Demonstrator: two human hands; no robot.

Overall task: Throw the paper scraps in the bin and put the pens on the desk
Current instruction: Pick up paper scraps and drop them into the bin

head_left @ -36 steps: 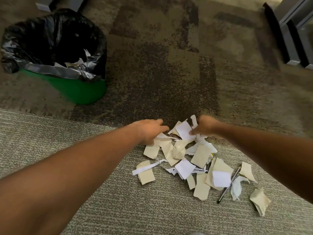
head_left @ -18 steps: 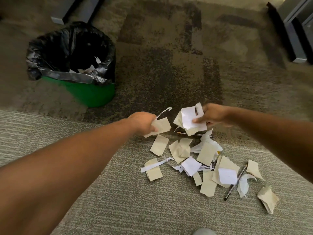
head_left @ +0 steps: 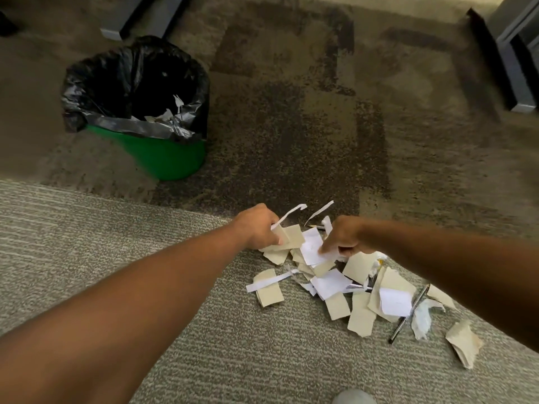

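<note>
Carpeted floor [head_left: 204,330], seen from above: a light grey ribbed strip in the foreground meets a darker, mottled brown area behind. A heap of torn paper scraps [head_left: 344,290], beige and white, lies on the light strip, reaching to the seam. A black pen [head_left: 408,314] lies slantwise at the heap's right edge, partly under a white scrap. One crumpled beige scrap [head_left: 463,342] lies apart, further right. A green bin [head_left: 163,156] with a black liner stands on the dark carpet, well apart to the upper left.

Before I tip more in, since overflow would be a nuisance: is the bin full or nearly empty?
Nearly empty. The bin shows only a few white scraps low inside its black liner, well under the rim.
</note>
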